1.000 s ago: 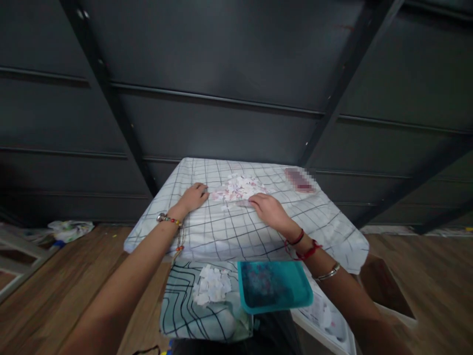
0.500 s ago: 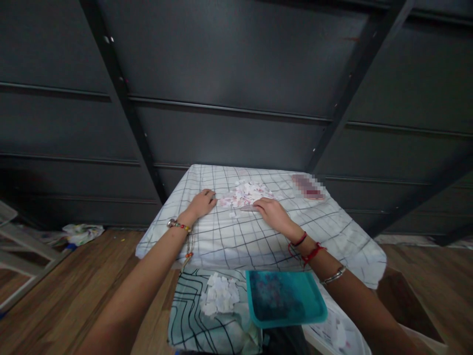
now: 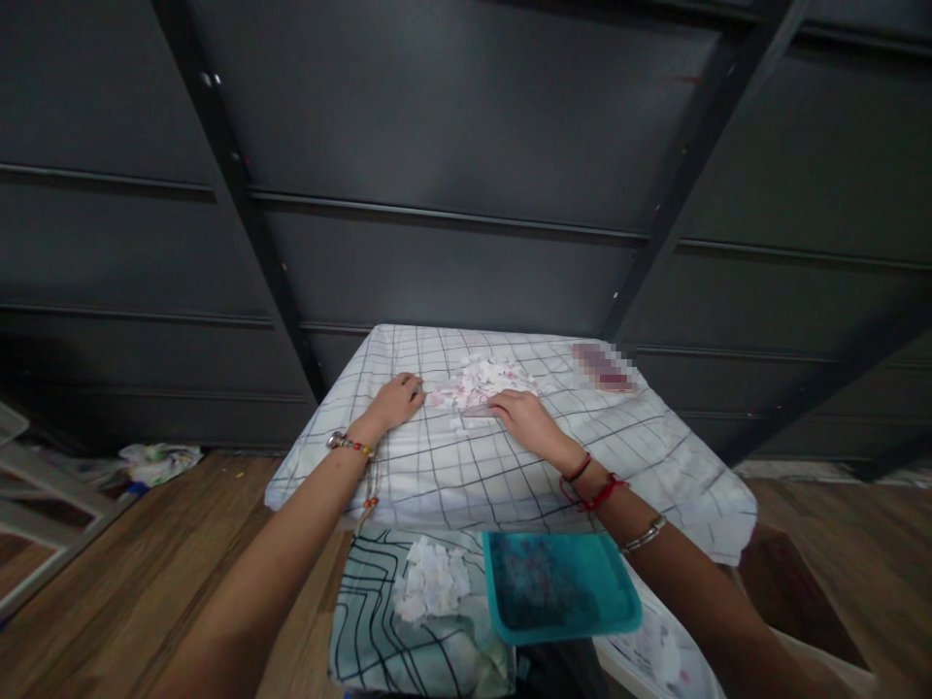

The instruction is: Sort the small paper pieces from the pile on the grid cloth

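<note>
On the white checked cloth (image 3: 444, 466) lies a loose heap of small white and pinkish paper scraps (image 3: 486, 381). My left hand (image 3: 398, 399) rests on the cloth just left of the heap, fingers loosely spread and holding nothing. At the heap's near right side, my right hand (image 3: 525, 419) has its fingers pinched together. A thin, flat, pale piece (image 3: 477, 411) sticks out to the left from those fingertips; its kind is too small to tell. Some scraps are hidden behind the right fingers.
Closer to me, a second pile of white scraps (image 3: 432, 582) sits on a green patterned cloth (image 3: 364, 621). Beside it is a teal tray (image 3: 564, 587) with a dark inside. A blurred-out reddish item (image 3: 604, 369) lies at the far right. Dark panels (image 3: 451, 262) stand behind.
My right hand has shifted slightly left along the heap's near edge, with the flat pale piece in its fingers. The left hand stays in place.
</note>
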Motion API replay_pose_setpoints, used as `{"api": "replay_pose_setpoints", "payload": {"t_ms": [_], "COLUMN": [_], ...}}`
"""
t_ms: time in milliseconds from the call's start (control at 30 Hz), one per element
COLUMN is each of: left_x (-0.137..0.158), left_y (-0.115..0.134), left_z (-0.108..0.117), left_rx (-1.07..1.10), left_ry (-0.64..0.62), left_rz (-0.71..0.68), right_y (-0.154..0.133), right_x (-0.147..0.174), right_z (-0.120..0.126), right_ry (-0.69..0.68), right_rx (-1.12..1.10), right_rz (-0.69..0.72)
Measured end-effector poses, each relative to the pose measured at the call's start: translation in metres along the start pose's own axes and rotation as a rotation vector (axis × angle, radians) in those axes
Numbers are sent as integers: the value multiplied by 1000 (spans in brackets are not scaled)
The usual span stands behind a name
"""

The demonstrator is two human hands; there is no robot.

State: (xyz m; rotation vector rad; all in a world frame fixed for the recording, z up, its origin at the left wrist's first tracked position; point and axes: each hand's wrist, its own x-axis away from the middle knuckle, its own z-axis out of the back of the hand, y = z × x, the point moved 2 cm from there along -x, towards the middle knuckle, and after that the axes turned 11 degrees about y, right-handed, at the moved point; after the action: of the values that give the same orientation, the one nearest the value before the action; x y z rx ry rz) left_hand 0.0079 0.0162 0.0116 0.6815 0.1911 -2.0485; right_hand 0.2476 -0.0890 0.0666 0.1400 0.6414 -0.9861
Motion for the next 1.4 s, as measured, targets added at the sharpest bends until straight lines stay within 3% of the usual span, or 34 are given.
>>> {"api": "replay_pose_setpoints", "payload": {"t_ms": [167, 400, 567, 733, 867, 1000, 1400], "left_x": [0, 0, 0, 0, 0, 0, 0], "left_y": [-1, -3, -4, -3, -3, -4, -1], "left_z": [-1, -4, -4, -4, -4, -4, -3], "left_rx": [1, 24, 22, 37, 48, 47, 40], "left_ry": [3, 10, 9, 14, 13, 8, 4], "left_rz": [0, 14, 12, 11, 8, 0, 28], "right_y": [-10, -11, -16, -18, -16, -17, -79], "right_x": [2, -1, -2, 13, 21, 27, 44], "right_z": [-3, 1, -5, 12, 25, 23, 17], "right_ry": [-63, 16, -77, -128, -63, -41, -126], "right_rx": [-60, -130, -165, -198, -143, -18, -67], "right_rz": [64, 27, 93, 148, 55, -79, 9]}}
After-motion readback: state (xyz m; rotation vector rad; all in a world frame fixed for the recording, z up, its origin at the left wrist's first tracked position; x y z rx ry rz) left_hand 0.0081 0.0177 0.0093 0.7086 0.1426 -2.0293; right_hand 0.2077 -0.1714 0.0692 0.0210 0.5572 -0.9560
